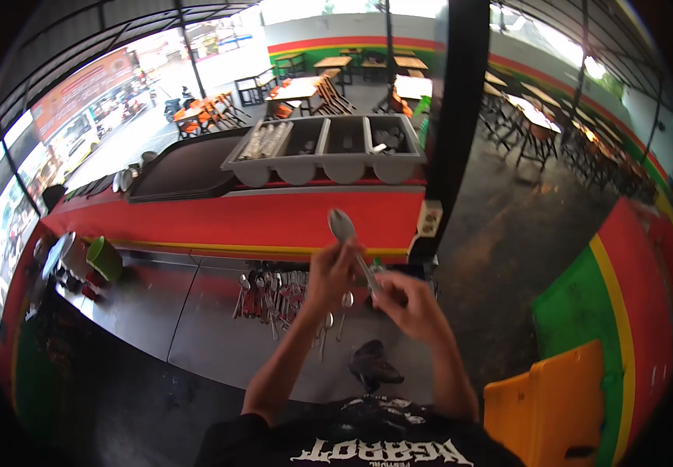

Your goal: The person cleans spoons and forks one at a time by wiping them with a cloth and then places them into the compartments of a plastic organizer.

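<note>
A metal spoon (342, 226) is held up above the counter, its bowl at the upper left and its handle slanting down to the right. My left hand (335, 268) has its fingers closed round the neck of the spoon, just below the bowl. Lower down, my right hand (404, 300) pinches the handle end. Many spoons and other cutlery (274, 288) lie in a spread on the grey worktop (212, 327), left of and below my hands. A dark cloth-like item (374, 364) rests near the worktop's front edge.
On the red ledge (289, 222) stand a grey cutlery tray (325, 159) with four compartments and dark trays (184, 163). A green container (104, 258) is at the left. A black post (461, 117) rises behind the ledge's right end; an orange chair (546, 405) is at lower right.
</note>
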The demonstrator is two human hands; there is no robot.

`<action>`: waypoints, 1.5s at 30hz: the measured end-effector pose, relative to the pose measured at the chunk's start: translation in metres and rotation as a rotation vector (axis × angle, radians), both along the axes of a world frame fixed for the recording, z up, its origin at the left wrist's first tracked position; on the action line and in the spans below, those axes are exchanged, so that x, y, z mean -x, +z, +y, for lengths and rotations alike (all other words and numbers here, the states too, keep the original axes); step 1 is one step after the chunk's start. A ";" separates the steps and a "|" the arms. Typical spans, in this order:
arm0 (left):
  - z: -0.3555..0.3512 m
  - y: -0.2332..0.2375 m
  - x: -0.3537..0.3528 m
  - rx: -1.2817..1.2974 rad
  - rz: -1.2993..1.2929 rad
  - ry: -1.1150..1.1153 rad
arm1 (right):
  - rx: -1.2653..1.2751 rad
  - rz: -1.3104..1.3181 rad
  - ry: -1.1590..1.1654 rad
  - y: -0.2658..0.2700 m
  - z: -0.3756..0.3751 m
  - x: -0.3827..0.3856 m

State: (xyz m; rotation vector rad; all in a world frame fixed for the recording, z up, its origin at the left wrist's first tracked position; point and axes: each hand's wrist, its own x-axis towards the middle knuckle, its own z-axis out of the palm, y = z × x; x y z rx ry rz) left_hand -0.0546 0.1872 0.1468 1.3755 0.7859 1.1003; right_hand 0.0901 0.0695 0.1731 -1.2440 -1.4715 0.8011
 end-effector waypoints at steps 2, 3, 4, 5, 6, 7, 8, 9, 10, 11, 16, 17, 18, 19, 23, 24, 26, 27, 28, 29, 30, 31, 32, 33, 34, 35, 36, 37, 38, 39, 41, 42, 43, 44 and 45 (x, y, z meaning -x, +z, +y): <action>0.004 0.032 -0.007 -0.076 0.037 -0.001 | -0.026 0.009 -0.008 0.027 0.006 -0.005; 0.009 0.044 -0.010 -0.111 0.066 0.007 | -0.055 0.017 0.005 0.035 0.010 -0.007; 0.018 0.053 -0.013 -0.140 0.056 -0.023 | -0.089 0.021 0.020 0.043 0.011 -0.008; 0.027 0.062 -0.016 -0.172 0.041 -0.049 | -0.174 -0.027 -0.001 0.052 0.010 -0.007; 0.033 0.073 -0.018 -0.171 0.036 -0.060 | -0.258 -0.079 -0.018 0.062 0.007 -0.005; 0.038 0.085 -0.019 -0.168 0.032 -0.068 | -0.341 -0.132 -0.031 0.073 0.003 -0.002; 0.039 0.096 -0.022 -0.167 0.029 -0.074 | -0.414 -0.158 -0.060 0.084 -0.002 0.001; 0.035 0.107 -0.025 -0.152 -0.005 -0.115 | -0.444 -0.240 -0.077 0.094 -0.008 0.002; 0.029 0.118 -0.027 -0.135 -0.037 -0.155 | -0.472 -0.320 -0.093 0.103 -0.014 0.003; 0.023 0.129 -0.028 -0.115 -0.068 -0.194 | -0.497 -0.399 -0.107 0.112 -0.019 0.004; 0.018 0.163 -0.042 -0.308 -0.082 -0.162 | -0.559 -0.552 -0.226 0.151 -0.018 0.006; 0.025 0.168 -0.046 -0.327 -0.098 -0.173 | -0.553 -0.573 -0.243 0.155 -0.011 0.003; 0.033 0.173 -0.050 -0.347 -0.115 -0.184 | -0.590 -0.567 -0.287 0.158 -0.003 0.002; 0.040 0.178 -0.054 -0.367 -0.132 -0.196 | -0.631 -0.563 -0.330 0.160 0.008 0.000; 0.104 0.184 -0.075 -0.556 -0.025 -0.125 | -0.687 -0.578 -0.404 0.163 0.061 -0.024; 0.135 0.174 -0.083 -0.672 0.027 -0.093 | -0.648 -0.588 -0.406 0.159 0.079 -0.030; 0.185 0.150 -0.099 -0.668 0.144 -0.048 | -0.556 -0.565 -0.405 0.141 0.122 -0.042; 0.205 0.134 -0.110 -0.545 0.203 -0.038 | -0.502 -0.534 -0.400 0.126 0.146 -0.049; 0.226 0.112 -0.120 -0.532 0.209 0.040 | -0.493 -0.501 -0.383 0.108 0.168 -0.057; 0.243 0.093 -0.127 -0.512 0.214 0.122 | -0.481 -0.469 -0.361 0.091 0.188 -0.065; 0.252 0.079 -0.132 -0.498 0.281 0.157 | -0.459 -0.480 -0.334 0.079 0.201 -0.071; 0.254 0.070 -0.134 -0.481 0.348 0.196 | -0.438 -0.491 -0.304 0.067 0.211 -0.078; 0.247 0.072 -0.134 -0.526 0.531 0.275 | -0.476 -0.494 -0.280 0.052 0.226 -0.088; 0.240 0.074 -0.134 -0.560 0.718 0.357 | -0.514 -0.495 -0.254 0.040 0.236 -0.096; 0.234 0.071 -0.137 -0.601 0.731 0.388 | -0.487 -0.461 -0.238 0.033 0.240 -0.102; 0.232 0.070 -0.140 -0.639 0.746 0.418 | -0.456 -0.427 -0.221 0.025 0.241 -0.108; 0.235 0.072 -0.142 -0.625 0.764 0.408 | -0.422 -0.392 -0.204 0.021 0.247 -0.112; 0.238 0.073 -0.144 -0.610 0.785 0.393 | -0.433 -0.396 -0.224 0.024 0.252 -0.113; 0.241 0.072 -0.145 -0.592 0.806 0.373 | -0.438 -0.399 -0.246 0.025 0.257 -0.115; 0.243 0.076 -0.144 -0.549 0.821 0.320 | -0.439 -0.400 -0.271 0.027 0.258 -0.116; 0.243 0.085 -0.142 -0.460 0.857 0.200 | -0.330 -0.345 -0.252 0.031 0.265 -0.121; 0.240 0.087 -0.141 -0.475 0.849 0.214 | -0.302 -0.367 -0.239 0.032 0.272 -0.125; 0.242 0.087 -0.142 -0.464 0.858 0.214 | -0.276 -0.390 -0.221 0.037 0.277 -0.127; 0.243 0.087 -0.144 -0.449 0.868 0.221 | -0.213 -0.445 -0.238 0.043 0.280 -0.130; 0.245 0.085 -0.144 -0.431 0.881 0.232 | -0.153 -0.500 -0.248 0.051 0.281 -0.130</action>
